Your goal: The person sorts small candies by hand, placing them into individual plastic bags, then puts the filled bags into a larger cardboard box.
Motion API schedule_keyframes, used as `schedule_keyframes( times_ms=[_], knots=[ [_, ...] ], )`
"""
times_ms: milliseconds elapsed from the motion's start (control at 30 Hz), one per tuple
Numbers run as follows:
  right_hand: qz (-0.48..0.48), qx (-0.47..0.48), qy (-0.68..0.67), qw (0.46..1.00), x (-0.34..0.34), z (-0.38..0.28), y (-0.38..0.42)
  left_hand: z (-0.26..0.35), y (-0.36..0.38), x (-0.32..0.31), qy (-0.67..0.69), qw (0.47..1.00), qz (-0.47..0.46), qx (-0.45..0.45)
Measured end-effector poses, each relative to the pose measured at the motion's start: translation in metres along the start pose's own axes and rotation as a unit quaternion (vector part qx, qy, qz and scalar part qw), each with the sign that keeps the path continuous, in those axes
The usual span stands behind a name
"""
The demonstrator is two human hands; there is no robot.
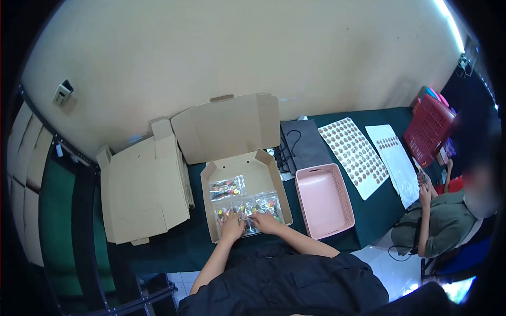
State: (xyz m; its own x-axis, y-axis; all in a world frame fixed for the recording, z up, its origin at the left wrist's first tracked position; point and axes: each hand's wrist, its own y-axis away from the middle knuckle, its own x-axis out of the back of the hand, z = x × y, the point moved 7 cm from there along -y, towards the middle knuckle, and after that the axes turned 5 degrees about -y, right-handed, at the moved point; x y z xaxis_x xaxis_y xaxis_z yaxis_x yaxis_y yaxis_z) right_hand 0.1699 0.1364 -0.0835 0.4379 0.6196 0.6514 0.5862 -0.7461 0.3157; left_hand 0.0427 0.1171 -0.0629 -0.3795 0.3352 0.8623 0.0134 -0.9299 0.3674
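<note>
An open cardboard box (263,163) lies on the dark green table, its lid folded back. Inside lie clear plastic packets with small colourful items: one packet (227,187) at the back and several packets (258,204) along the front. My left hand (231,226) rests flat on the front packets at the box's near left. My right hand (265,222) presses on the packets beside it, fingers spread. Neither hand clearly grips anything.
A stack of flat cardboard boxes (142,192) lies left of the open box. A pink basket (322,200) stands to the right, with a black bag (305,143) behind it, sticker sheets (356,150) and a red basket (429,129). Another person (440,221) sits at the right.
</note>
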Motion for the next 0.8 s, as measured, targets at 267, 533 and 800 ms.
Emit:
schedule_keyframes(
  times_ms=[267, 533, 800],
  knots=[
    [0.089, -0.02, 0.091, 0.992, 0.038, 0.021, 0.015, -0.008, -0.086, 0.034, -0.007, 0.984, 0.164, -0.064],
    [0.059, -0.02, -0.009, 0.998, 0.024, 0.041, 0.02, -0.038, -0.112, 0.006, -0.046, 0.994, 0.074, -0.071],
    [0.131, -0.045, -0.046, 0.989, 0.026, 0.045, 0.022, -0.01, -0.061, 0.015, -0.05, 0.983, 0.133, -0.119]
  ],
)
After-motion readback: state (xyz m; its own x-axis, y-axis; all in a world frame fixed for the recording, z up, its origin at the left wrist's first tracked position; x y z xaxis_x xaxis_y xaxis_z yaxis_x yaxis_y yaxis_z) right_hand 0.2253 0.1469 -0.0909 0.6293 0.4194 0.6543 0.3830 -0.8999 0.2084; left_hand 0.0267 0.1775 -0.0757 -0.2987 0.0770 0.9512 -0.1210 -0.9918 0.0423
